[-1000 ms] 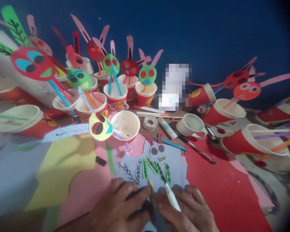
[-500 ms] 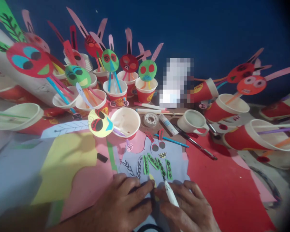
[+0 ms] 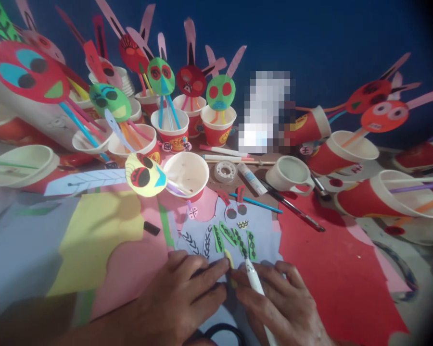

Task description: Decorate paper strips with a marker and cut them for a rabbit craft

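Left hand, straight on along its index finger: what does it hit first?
The yellow strip, which the left hand seems to touch. Just past it, the white pen or a patterned green strip may come next; depth is unclear.

Bare left hand (image 3: pixel 189 290) with rounded knuckles, bare left forearm (image 3: pixel 124 319) smooth and shadowed near the lower edge, bare right hand (image 3: pixel 286 305) with rounded knuckles
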`<state>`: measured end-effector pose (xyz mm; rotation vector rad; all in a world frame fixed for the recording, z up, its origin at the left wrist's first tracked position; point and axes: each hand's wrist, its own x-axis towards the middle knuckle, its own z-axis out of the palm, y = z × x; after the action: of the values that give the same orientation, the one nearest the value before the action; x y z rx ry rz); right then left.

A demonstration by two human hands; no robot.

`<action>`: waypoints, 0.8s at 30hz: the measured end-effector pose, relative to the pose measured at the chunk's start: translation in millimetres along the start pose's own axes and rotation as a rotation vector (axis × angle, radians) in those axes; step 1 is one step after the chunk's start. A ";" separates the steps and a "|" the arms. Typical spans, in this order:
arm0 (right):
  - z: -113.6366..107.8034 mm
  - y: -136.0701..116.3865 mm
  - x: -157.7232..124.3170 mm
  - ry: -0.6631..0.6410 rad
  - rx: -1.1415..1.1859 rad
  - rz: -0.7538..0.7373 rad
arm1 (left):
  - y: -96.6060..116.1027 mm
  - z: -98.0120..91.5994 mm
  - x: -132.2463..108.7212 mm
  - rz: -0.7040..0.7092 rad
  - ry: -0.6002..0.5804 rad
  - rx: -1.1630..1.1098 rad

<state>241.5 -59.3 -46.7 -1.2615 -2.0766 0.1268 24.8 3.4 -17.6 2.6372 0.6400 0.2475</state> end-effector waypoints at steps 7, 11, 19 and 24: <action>-4.4 -0.9 1.5 -0.089 -0.052 -0.008 | 2.6 -0.8 2.1 -0.011 -0.002 -0.009; -3.7 -1.5 4.5 -0.011 -0.016 0.022 | 4.1 -2.0 4.4 -0.019 0.002 -0.009; -20.5 7.9 -7.6 -0.005 0.370 0.246 | 1.7 7.1 2.6 0.018 0.085 -0.077; -23.5 5.9 -2.4 -0.034 0.463 0.288 | -0.2 10.2 -0.1 0.050 0.076 -0.069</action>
<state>260.8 -64.2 -32.6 -1.2555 -1.7415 0.7193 27.3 0.0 -26.9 2.5904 0.5804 0.3799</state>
